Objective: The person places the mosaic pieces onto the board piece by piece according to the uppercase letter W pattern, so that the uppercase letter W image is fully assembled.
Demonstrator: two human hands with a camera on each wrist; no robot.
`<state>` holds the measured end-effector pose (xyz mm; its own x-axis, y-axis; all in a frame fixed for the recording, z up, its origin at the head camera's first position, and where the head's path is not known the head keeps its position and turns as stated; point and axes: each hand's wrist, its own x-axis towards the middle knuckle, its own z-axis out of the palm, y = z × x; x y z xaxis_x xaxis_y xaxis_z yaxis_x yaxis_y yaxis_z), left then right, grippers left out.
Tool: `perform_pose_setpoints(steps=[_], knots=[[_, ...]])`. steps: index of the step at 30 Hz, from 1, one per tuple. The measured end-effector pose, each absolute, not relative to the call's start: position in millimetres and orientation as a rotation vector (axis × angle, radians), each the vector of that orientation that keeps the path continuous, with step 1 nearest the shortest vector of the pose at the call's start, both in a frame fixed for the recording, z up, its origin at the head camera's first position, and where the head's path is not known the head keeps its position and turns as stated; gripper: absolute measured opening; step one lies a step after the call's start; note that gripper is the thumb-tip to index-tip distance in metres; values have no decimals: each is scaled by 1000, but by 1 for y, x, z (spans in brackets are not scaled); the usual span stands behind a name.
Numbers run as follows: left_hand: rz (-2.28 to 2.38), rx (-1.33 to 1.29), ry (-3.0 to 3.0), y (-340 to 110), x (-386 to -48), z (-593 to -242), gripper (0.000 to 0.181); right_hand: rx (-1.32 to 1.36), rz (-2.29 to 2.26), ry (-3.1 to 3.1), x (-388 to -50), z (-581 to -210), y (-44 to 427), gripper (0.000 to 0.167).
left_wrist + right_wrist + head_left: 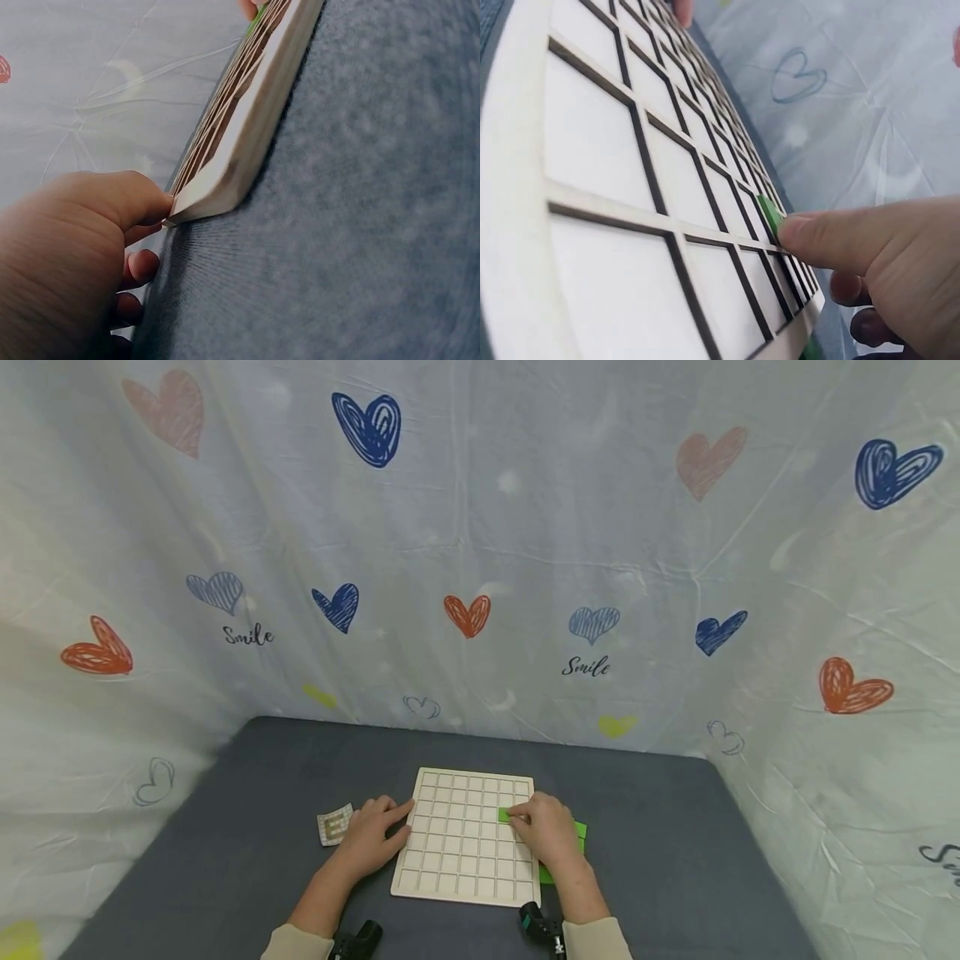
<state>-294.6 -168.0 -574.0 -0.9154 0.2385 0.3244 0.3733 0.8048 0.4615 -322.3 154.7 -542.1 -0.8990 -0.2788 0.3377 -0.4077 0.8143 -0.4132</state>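
A pale wooden grid board point(448, 864) with rows of square recesses lies flat on the dark table. My left hand point(369, 837) is at the board's left side, its index finger and thumb spread and touching the edge. In the left wrist view, the thumb of the left hand point(82, 240) meets the board near a corner. My right hand point(551, 831) reaches over the right side of the board and pinches a small flat green piece point(503, 815). In the right wrist view, the thumb presses this green piece point(769, 213) at one of the cells; its fingertips are partly hidden.
More green pieces point(581, 832) lie beside the board, partly under the right hand and forearm. A small square patterned item point(333, 827) is left of the left hand. Behind the dark table point(660, 843) hangs a white curtain point(510, 543) printed with hearts.
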Motion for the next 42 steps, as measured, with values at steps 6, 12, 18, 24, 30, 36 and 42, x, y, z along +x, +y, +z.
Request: perform_pose_setpoints(steps=[6,12,18,24,30,36,42], knots=[[-790,-458,-2769,-167,-296,-574,45,570,784,-2788,-326,-542,164,19],[-791,-448,-2773,-165,-296,-573,45,541,925,-2784,-328,-535,175,24],[-786,-437,-2781,-164,-297,-572,45,447,967,-2769,-328,-524,192,25],[-772,-433,-2783,-165,-297,-573,45,342,1018,-2758,-328,-520,211,27],[-778,-433,-2769,-165,-296,-573,45,271,1104,-2769,-327,-519,229,29],[-770,-427,-2761,-166,-295,-574,45,226,1136,-2802,-328,-524,243,26],[-780,-437,-2754,-167,-296,-575,45,181,1241,-2879,-326,-527,251,16]])
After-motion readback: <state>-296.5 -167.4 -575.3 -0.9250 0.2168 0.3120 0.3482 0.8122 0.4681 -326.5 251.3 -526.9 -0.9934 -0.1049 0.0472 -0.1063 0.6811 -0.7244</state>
